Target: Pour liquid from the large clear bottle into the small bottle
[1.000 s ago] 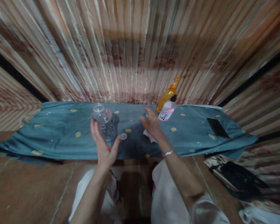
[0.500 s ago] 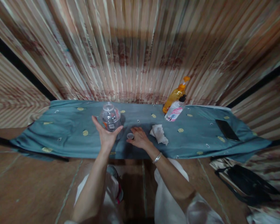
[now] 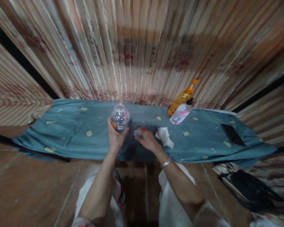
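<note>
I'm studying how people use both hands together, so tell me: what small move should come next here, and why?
Probably lift the small cap towards the clear jar. The right hand has the cap at its fingertips, the left hand grips the upright jar, and the jar's mouth looks uncovered.

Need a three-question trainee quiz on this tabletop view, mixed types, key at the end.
1. The right hand holds:
a) a phone
b) a small round cap
c) a crumpled tissue

2. True or false: the clear jar at the left hand has an open, uncovered mouth.

3. Fill in: the amber bottle has an orange pump; the clear bottle beside it has a ____ one.

Key: 1 b; 2 true; 3 black
</note>
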Demonstrator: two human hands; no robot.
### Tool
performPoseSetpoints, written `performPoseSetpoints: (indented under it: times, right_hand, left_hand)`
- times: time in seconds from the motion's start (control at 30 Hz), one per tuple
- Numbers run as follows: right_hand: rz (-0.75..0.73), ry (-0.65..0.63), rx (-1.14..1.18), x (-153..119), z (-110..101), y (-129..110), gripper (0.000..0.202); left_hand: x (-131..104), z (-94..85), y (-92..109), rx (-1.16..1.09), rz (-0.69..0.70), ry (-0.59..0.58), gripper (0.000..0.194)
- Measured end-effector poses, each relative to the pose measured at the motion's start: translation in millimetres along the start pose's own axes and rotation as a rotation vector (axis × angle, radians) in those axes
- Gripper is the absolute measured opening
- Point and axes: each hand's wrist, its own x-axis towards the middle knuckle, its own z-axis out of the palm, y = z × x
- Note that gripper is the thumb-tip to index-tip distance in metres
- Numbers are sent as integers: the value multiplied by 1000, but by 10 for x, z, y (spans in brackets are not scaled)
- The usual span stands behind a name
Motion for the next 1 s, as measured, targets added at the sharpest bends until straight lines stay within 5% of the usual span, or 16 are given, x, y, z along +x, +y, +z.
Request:
performPoseSetpoints:
  times: [0.2, 0.33, 0.53, 0.77, 1.0]
  right_hand:
    - [-57, 375, 249, 92, -570, 29, 44]
    - [-178, 436, 147, 199, -894, -76, 42]
    - [-329, 363, -31, 251, -1176, -159, 42]
    - [-404, 129, -173, 254, -1467, -305, 47]
    - [-535, -16, -324, 302, -1683, -443, 26]
  left_hand:
    - [-12, 111, -67, -25, 198, -77, 98]
    - [-9, 180, -138, -19, 241, -85, 97]
    - [-24, 262, -189, 54, 268, -107, 92]
    - [-54, 282, -164, 63, 283, -122, 90]
    - [-88, 300, -127, 80, 288, -136, 89]
